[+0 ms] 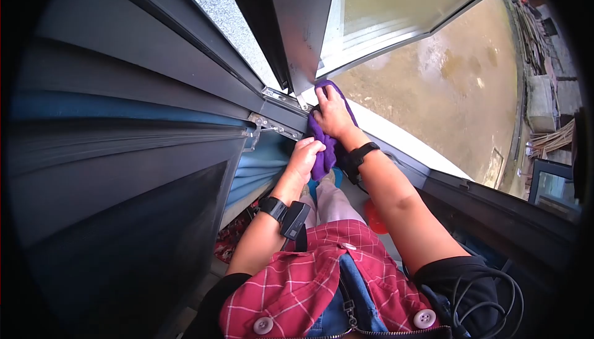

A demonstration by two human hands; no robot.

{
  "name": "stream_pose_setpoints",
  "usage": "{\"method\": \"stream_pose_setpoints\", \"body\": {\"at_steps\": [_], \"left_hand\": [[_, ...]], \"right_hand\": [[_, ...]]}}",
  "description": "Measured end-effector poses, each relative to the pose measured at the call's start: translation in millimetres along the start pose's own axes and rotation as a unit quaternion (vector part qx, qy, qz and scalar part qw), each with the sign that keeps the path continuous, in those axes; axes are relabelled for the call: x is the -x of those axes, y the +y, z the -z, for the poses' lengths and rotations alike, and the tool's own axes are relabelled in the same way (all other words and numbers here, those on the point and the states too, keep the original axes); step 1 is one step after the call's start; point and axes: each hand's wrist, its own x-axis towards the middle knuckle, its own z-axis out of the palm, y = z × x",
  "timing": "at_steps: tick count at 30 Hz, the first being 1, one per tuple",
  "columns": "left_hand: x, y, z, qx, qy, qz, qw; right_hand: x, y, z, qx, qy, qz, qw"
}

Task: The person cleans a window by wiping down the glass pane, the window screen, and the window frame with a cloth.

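A metal hinge [260, 121] is seen on the left, on the dark window frame [288, 115]. Next, the side of a purple cloth [319, 169] is held by the left hand [304, 158], with its fingers curled in. The cloth is laid over the frame. Its top part is gripped by the right hand [335, 116]. The work seems to be started, but how much is done or left cannot be told.

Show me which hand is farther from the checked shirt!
The right hand, on the purple cloth. The left hand, at the cloth's edge, is nearer the checked shirt.
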Motion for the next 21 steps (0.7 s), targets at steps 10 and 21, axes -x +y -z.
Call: {"method": "stream_pose_setpoints", "body": {"at_steps": [10, 21], "left_hand": [[5, -32, -10, -0.101, -0.048, 0.094, 0.989], [6, -63, -66, -0.307, -0.222, 0.157, 0.912]], "right_hand": [[81, 16, 25, 0.061, -0.048, -0.036, 0.996], [170, 59, 80, 0.118, -0.002, -0.220, 0.968]]}}
